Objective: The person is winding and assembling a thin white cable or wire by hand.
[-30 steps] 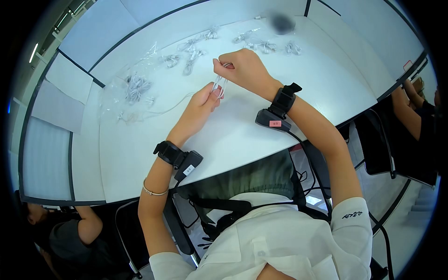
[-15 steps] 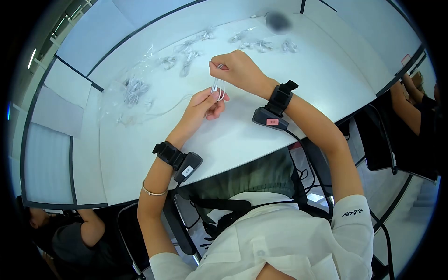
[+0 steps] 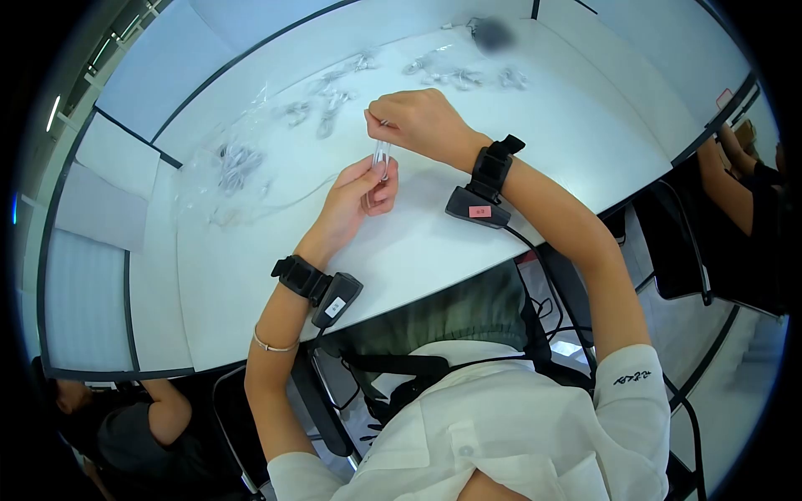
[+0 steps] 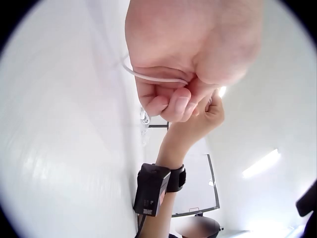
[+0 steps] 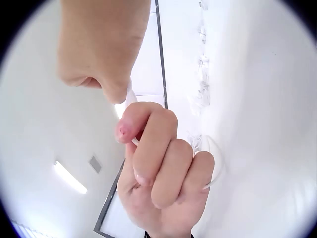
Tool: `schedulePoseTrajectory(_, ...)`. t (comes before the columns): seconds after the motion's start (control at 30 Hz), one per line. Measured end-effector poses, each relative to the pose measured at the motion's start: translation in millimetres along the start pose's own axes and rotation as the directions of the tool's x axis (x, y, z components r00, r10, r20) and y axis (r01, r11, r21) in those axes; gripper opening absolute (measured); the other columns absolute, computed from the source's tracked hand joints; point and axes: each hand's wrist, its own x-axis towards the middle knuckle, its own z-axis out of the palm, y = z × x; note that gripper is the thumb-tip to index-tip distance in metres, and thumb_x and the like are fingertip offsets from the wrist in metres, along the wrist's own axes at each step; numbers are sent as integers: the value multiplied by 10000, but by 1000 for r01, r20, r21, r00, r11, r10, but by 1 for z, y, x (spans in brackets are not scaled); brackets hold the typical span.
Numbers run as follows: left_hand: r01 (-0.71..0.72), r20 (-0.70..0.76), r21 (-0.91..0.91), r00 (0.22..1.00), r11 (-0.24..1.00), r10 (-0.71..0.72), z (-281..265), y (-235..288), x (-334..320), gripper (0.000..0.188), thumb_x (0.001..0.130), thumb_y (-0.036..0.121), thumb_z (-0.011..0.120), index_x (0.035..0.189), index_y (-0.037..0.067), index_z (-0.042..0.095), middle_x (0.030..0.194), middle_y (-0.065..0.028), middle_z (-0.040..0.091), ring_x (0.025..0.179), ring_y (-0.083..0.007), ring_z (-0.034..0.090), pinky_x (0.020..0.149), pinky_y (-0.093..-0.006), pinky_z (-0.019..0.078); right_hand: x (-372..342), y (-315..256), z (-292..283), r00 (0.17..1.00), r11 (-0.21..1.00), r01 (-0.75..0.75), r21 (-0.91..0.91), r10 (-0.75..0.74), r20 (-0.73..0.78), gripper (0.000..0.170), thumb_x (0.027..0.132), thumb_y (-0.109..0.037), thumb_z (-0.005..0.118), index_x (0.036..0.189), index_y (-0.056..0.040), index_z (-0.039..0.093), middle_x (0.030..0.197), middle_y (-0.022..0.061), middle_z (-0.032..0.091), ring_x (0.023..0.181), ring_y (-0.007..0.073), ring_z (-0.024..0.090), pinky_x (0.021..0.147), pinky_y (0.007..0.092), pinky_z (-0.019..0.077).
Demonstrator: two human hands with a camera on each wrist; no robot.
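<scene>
Glossy white tabletop, pale panels around it, and from the head view here's the action: left hand and right hand both pinching a white cable, held up between them above the surface! Narrow loops gathered, but a loose tail trails tableward, so winding looks unfinished, I'd say; crinkly, tied-looking bundles lie beyond. Left wrist view: fingers curled, smooth round cable crossing the palm. Right wrist view: upper fist closed on it, a thin springy bend curving out below.
</scene>
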Motion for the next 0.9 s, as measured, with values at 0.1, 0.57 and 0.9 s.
schedulePoseTrajectory(0.1,-18,-3,41,1000,999,18,0,0,1,213,943,263,392,830,83,407,685,21,336,547,-60,274,464,-194,222,1,2,1,1000,999,-27,35,27,-6,141,754,-115,578,638,-51,527,536,61,509,459,227,483,430,314,379)
schedulePoseTrajectory(0.57,-127,-69,182,988,975,141,2,1,1,313,961,333,318,729,122,319,570,42,229,474,-51,183,432,-204,152,7,-3,-9,918,865,-386,320,328,221,343,832,-210,525,595,31,471,456,107,335,419,193,234,413,317,252)
schedulePoseTrajectory(0.9,-86,-166,433,971,897,174,5,-2,-2,303,960,315,379,760,89,401,600,60,272,509,-34,206,447,-192,183,3,14,-17,700,514,-692,508,304,646,453,857,-351,525,523,-92,362,503,-58,250,460,77,205,427,255,172)
